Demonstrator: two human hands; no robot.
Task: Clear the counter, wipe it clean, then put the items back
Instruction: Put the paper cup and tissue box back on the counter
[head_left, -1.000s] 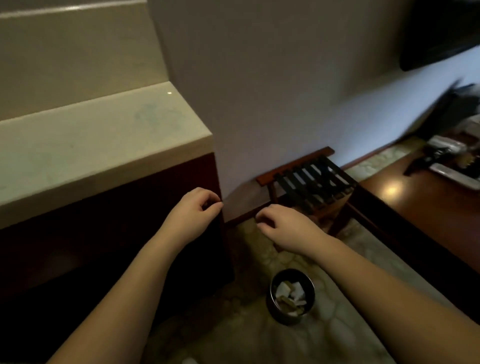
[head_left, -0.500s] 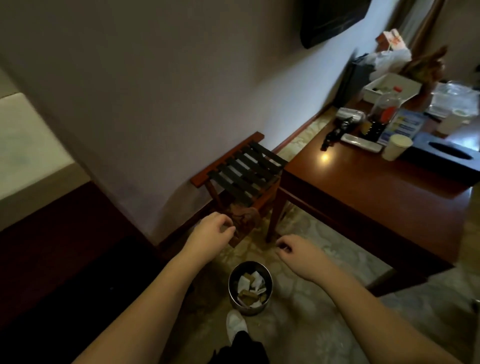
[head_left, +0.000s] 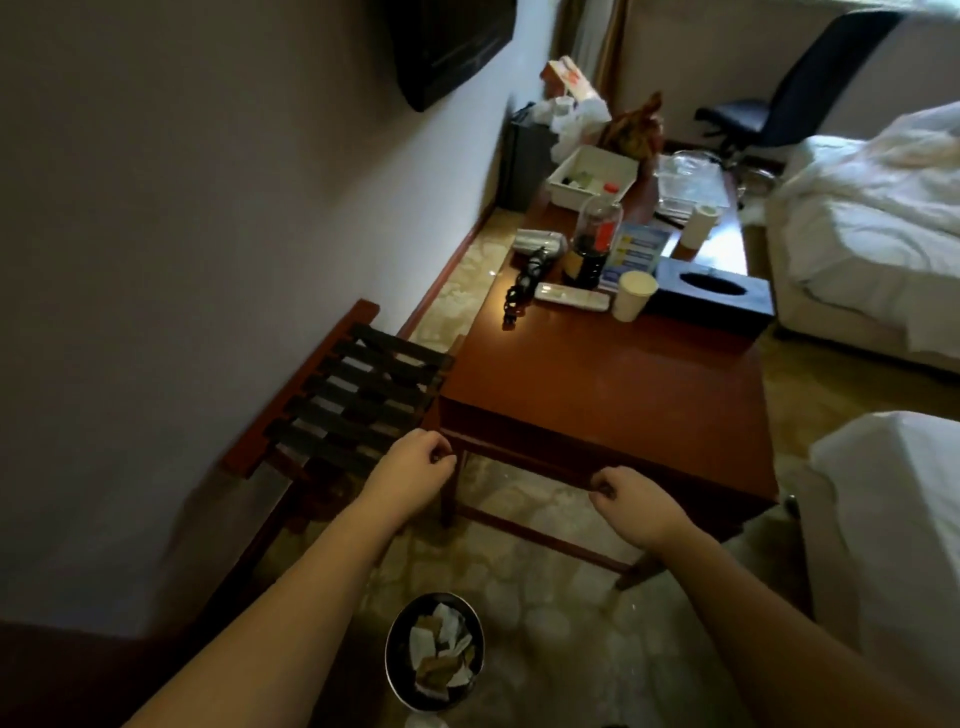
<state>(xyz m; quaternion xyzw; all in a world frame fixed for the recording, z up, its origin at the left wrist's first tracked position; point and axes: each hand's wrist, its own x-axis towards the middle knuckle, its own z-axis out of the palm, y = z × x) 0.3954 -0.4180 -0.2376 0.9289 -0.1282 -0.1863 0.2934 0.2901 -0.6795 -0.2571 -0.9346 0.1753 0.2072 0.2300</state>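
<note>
A red-brown wooden desk (head_left: 597, 384) stands ahead along the wall. Its far half carries a cola bottle (head_left: 593, 244), a white remote (head_left: 571, 300), a paper cup (head_left: 632, 296), a black tissue box (head_left: 711, 297), a blue leaflet (head_left: 638, 249), a white tray (head_left: 592, 174) and a black corded device (head_left: 524, 283). My left hand (head_left: 410, 475) hovers by the desk's near left corner. My right hand (head_left: 636, 501) hovers before the near edge. Both have loosely curled fingers and hold nothing. The pale counter is out of view.
A slatted luggage rack (head_left: 353, 400) stands against the wall left of the desk. A round waste bin (head_left: 434, 652) with paper scraps sits on the floor between my arms. Beds with white linen (head_left: 872, 223) fill the right; an office chair (head_left: 779, 104) stands at the back.
The view has swung right, away from the pale counter and toward the desk. Both hands kept their curled pose and now hover near the desk's front edge.
</note>
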